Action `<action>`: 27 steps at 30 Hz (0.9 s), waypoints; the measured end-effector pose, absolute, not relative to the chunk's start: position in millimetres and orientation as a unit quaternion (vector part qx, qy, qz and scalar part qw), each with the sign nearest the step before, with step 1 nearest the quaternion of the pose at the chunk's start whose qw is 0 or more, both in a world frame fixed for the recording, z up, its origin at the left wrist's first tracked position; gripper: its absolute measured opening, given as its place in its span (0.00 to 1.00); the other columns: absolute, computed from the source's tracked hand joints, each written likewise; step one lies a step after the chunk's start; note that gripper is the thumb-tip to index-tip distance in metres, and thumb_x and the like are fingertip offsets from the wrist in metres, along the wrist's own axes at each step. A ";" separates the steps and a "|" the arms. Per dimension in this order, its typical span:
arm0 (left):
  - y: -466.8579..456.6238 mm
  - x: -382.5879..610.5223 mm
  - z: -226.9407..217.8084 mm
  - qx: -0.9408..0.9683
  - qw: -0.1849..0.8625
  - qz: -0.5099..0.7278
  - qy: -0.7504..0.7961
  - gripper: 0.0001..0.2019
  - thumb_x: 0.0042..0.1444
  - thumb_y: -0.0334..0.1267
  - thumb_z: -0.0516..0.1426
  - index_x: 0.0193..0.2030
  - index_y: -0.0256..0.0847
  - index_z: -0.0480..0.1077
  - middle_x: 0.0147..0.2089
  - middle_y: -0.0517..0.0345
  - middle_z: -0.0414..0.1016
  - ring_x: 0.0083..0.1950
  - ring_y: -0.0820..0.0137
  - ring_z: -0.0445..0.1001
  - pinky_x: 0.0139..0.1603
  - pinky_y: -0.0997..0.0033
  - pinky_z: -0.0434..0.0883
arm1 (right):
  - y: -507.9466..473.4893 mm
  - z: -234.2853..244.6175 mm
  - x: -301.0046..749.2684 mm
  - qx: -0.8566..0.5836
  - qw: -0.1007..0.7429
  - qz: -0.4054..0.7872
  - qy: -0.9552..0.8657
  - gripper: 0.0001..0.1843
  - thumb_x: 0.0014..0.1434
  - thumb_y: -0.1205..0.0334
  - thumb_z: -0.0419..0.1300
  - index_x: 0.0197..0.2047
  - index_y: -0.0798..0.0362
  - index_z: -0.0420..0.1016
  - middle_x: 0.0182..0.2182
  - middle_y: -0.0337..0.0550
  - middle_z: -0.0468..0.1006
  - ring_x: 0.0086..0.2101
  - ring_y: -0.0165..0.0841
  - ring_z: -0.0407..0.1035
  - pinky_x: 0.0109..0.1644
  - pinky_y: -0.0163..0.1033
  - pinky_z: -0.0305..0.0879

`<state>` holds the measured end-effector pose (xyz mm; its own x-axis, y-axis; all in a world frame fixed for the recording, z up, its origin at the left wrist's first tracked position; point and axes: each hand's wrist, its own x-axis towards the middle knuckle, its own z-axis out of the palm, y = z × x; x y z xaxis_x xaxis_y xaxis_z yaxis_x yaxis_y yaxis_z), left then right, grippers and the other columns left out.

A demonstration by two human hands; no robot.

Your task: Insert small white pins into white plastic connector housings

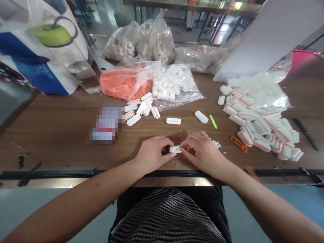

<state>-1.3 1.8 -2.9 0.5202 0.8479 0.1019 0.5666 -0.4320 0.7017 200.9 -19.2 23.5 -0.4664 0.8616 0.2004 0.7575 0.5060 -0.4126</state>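
Observation:
Near the table's front edge, a small white plastic casing [174, 149] lies between my two hands. My left hand [154, 152] pinches its left end between thumb and fingers. The fingertips of my right hand [201, 150] close over its right end; whether they also hold a small part is hidden. Just beyond my hands lies another white casing [173, 120], with one more casing [201, 116] to its right. A pick with a green handle [213, 122] rests beside that one. Tiny white pieces [216, 144] are scattered right of my right hand.
Right, a large pile of white casings with orange strips [263, 125], an orange frame [238, 144] and a dark knife-like tool [306, 133]. Behind, a bag of orange parts [125, 82] and a bag of white parts [174, 81]. Left, a green-lidded bottle [54, 35].

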 end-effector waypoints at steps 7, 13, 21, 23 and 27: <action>2.0 -1.9 -3.8 0.818 0.308 0.227 0.429 0.06 0.53 0.37 0.64 0.37 0.42 0.74 0.31 0.64 0.73 0.30 0.73 0.67 0.35 0.71 0.66 | -20.2 29.4 198.3 -0.445 0.158 0.071 -0.879 0.15 0.65 0.66 0.53 0.29 0.53 0.77 0.26 0.41 0.75 0.31 0.33 0.67 0.42 0.43 0.55; 1.7 -1.5 -1.4 0.818 0.309 0.222 0.431 0.05 0.53 0.37 0.64 0.37 0.43 0.74 0.31 0.65 0.73 0.30 0.73 0.68 0.36 0.71 0.67 | -26.7 34.1 199.6 -0.438 0.144 0.038 -0.886 0.14 0.64 0.66 0.53 0.36 0.51 0.80 0.26 0.41 0.78 0.31 0.35 0.66 0.42 0.44 0.55; 2.4 -2.6 -3.2 0.820 0.299 0.227 0.432 0.05 0.53 0.36 0.64 0.37 0.43 0.75 0.30 0.65 0.72 0.30 0.73 0.67 0.35 0.72 0.65 | -34.8 27.3 193.2 -0.431 0.147 -0.036 -0.889 0.13 0.62 0.65 0.55 0.29 0.53 0.78 0.26 0.43 0.77 0.31 0.36 0.67 0.42 0.45 0.57; 2.7 -2.7 -2.8 0.821 0.297 0.225 0.432 0.04 0.53 0.36 0.64 0.36 0.43 0.75 0.29 0.65 0.72 0.29 0.73 0.67 0.34 0.72 0.65 | -30.5 30.0 206.4 -0.470 0.189 0.013 -0.862 0.12 0.62 0.65 0.55 0.33 0.52 0.80 0.28 0.43 0.79 0.33 0.36 0.69 0.42 0.44 0.58; 3.2 -2.8 -1.2 0.824 0.294 0.221 0.431 0.05 0.52 0.34 0.65 0.36 0.43 0.75 0.29 0.65 0.71 0.28 0.73 0.66 0.34 0.72 0.65 | -15.4 33.0 257.7 -0.637 0.180 0.071 -0.746 0.10 0.57 0.62 0.59 0.28 0.51 0.81 0.26 0.41 0.81 0.29 0.36 0.73 0.37 0.42 0.60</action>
